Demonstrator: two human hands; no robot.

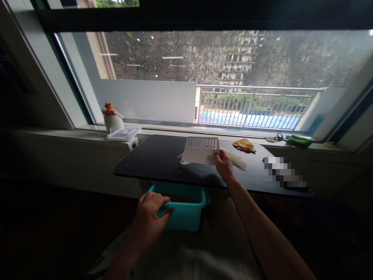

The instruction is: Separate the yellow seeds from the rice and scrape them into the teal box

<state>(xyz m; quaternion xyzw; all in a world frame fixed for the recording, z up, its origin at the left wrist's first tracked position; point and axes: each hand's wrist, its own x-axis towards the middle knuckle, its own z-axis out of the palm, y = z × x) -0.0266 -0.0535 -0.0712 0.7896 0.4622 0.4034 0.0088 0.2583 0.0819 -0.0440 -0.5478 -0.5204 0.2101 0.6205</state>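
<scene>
My right hand is closed on a white slotted scoop, held above the table with its slots toward the window. A few small yellowish bits show near the slots at its right end. Under and beside the scoop, pale granules lie spread on the table. Below the table's near edge is a turquoise plastic tub, partly filled with brown granular material. My left hand grips the tub's near left rim, fingers over the edge and thumb outside.
The dark table stands against the windowsill. A folded yellow cloth lies toward its back right, with a blurred-out object at the right. Scissors, a green cloth-like item, a clear plastic box and a white pot stand along the sill.
</scene>
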